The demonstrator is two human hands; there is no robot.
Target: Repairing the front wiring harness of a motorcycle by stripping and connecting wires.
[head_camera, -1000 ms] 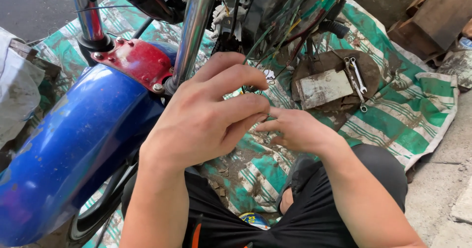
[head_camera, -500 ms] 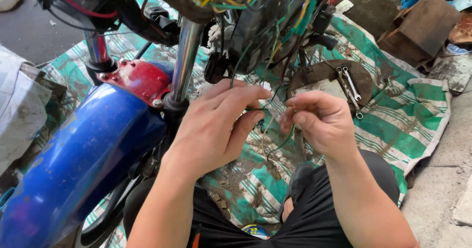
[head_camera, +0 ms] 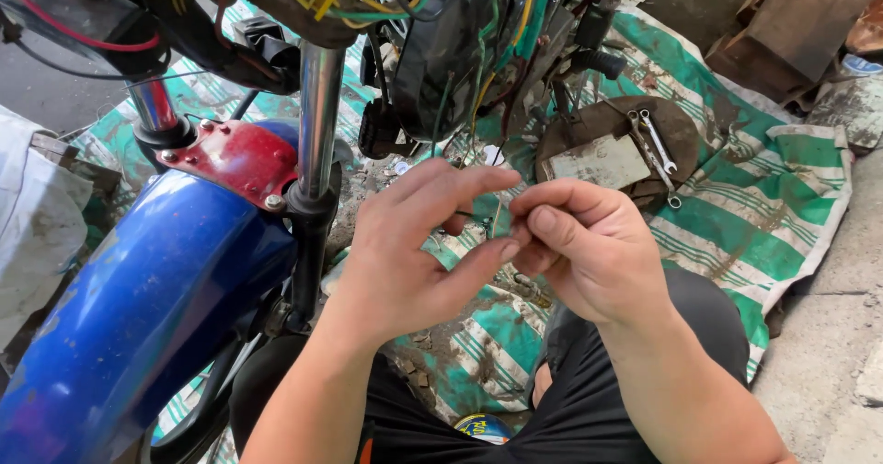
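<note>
My left hand [head_camera: 418,243] and my right hand [head_camera: 589,243] meet in front of me, fingertips pinching a thin wire [head_camera: 497,214] that hangs from the tangle of coloured wires [head_camera: 478,50] at the motorcycle's head. Thumb and fingers of both hands close on the wire at the same spot. The chrome fork tube [head_camera: 315,114] stands just left of my left hand, above the blue front fender [head_camera: 138,308]. A red bracket [head_camera: 235,156] sits on the fender's top.
A green and white striped tarp [head_camera: 763,197] covers the ground. On it lie a round brown plate [head_camera: 625,142] with two wrenches [head_camera: 655,142] and a grey card. Brown boxes [head_camera: 800,22] stand at the far right. A white cloth [head_camera: 37,216] lies at the left.
My right hand rose from low near my knee up to my left hand. Both hands now pinch the wire together. The view tilted down and closer.
</note>
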